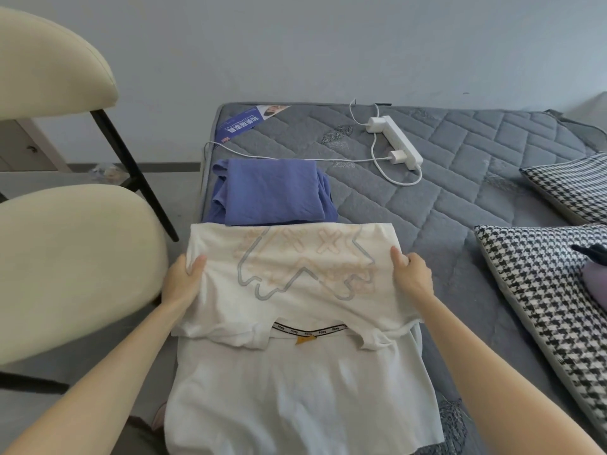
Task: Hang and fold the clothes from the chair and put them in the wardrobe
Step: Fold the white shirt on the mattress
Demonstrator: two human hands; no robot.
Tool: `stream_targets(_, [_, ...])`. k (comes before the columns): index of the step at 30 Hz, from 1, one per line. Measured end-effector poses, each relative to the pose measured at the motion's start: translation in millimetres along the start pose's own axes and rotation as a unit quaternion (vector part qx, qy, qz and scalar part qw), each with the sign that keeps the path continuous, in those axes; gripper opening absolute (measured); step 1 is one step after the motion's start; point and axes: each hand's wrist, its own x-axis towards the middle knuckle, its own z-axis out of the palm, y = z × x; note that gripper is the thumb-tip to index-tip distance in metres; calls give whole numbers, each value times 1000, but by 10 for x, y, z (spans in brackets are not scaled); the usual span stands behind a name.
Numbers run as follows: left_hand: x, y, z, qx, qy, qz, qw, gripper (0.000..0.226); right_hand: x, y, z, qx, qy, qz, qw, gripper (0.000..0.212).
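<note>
Chair (65,257) cushions fill the frame's left. At centre, left hand (184,279) pinches one side edge of the white T-shirt (295,297) and right hand (412,277) the other, thumbs on top. This probably keeps the fold square on the bed (460,198), just below a folded purple garment (272,192).

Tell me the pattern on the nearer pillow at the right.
The pillow is black-and-white houndstooth, seen best in the head view.

We see a white T-shirt (295,389) printed in beige and grey-blue, a periwinkle garment (272,192), a grey quilted mattress (460,208), black-and-white houndstooth cushions (542,307), a cream chair (65,257) with black legs, and a white power strip (397,142)
</note>
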Motion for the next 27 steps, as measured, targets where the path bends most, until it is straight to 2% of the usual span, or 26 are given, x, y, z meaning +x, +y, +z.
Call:
stream_targets(2, [-50, -38, 9, 55, 10, 1, 998, 38, -61, 105, -9, -24, -34, 49, 998, 60])
stream_targets(4, [-234, -12, 41, 130, 75, 25, 988, 61, -170, 179, 10, -104, 7, 24, 994, 52])
stream_targets(5, [-356, 22, 60, 156, 101, 73, 980, 65, -243, 184, 25, -139, 58, -22, 988, 46])
stream_targets(6, [-472, 47, 91, 175, 94, 139, 970, 65, -327, 187, 50, -159, 109, -86, 977, 39])
stream_targets(8, [-709, 78, 149, 219, -19, 238, 946, 73, -519, 152, 108, -144, 150, -233, 950, 27])
stream_targets(10, [-928, 55, 210, 283, -164, 269, 906, 86, -715, 114, 134, -115, 70, -317, 939, 21])
stream_targets(11, [-1006, 12, 238, 312, -198, 275, 888, 86, -819, 95, 137, -123, 5, -319, 940, 22])
stream_targets(13, [-1135, -74, 276, 334, -176, 286, 881, 71, -995, 101, 145, -183, -91, -307, 929, 26])
stream_targets(15, [-1240, -94, 284, 328, -145, 290, 888, 51, -1141, 136, 161, -253, -119, -319, 906, 33])
stream_targets(18, [-1330, -139, 223, 354, -232, 291, 858, 56, -1329, 213, 166, -316, -174, -312, 879, 42])
stream_targets(20, [-1396, -150, 156, 341, -260, 277, 860, 55, -1390, 235, 134, -318, -189, -303, 878, 43])
stream_targets(23, [-1473, -178, 84, 311, -225, 309, 870, 53, -1418, 257, 63, -299, -181, -325, 879, 35])
stream_targets(25, [-1550, -200, 48, 311, -198, 344, 863, 57, -1433, 320, -5, -287, -150, -365, 873, 27])
stream_targets(27, [-1664, -184, 11, 321, -208, 354, 853, 61, -1456, 434, -93, -276, -106, -411, 862, 20])
